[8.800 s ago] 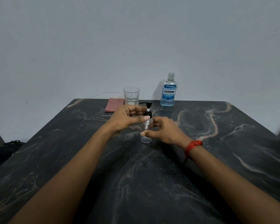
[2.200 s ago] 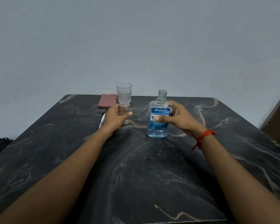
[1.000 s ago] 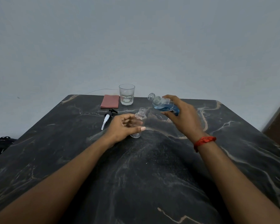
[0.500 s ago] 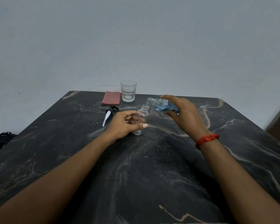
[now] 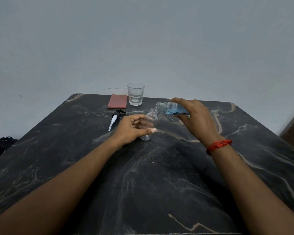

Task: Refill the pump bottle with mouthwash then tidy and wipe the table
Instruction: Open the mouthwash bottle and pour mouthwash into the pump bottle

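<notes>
A small clear pump bottle (image 5: 150, 122) stands on the dark marble table (image 5: 143, 175), its neck uncapped. My left hand (image 5: 131, 128) grips its body from the left. My right hand (image 5: 195, 116) holds the mouthwash bottle (image 5: 172, 108) tipped almost flat, blue liquid inside, its open mouth just above and right of the pump bottle's neck. I cannot tell whether liquid is flowing. The black and white pump head (image 5: 115, 117) lies on the table to the left, apart from both hands.
A drinking glass (image 5: 135, 96) with a little water stands at the table's far edge, and a folded pink cloth (image 5: 117, 103) lies left of it. A dark bag (image 5: 0, 145) sits beyond the left edge. A thin wire runs along the wall.
The mouthwash bottle has tipped further and its mouth has come down close to the pump bottle's neck. My left hand keeps its grip on the pump bottle.
</notes>
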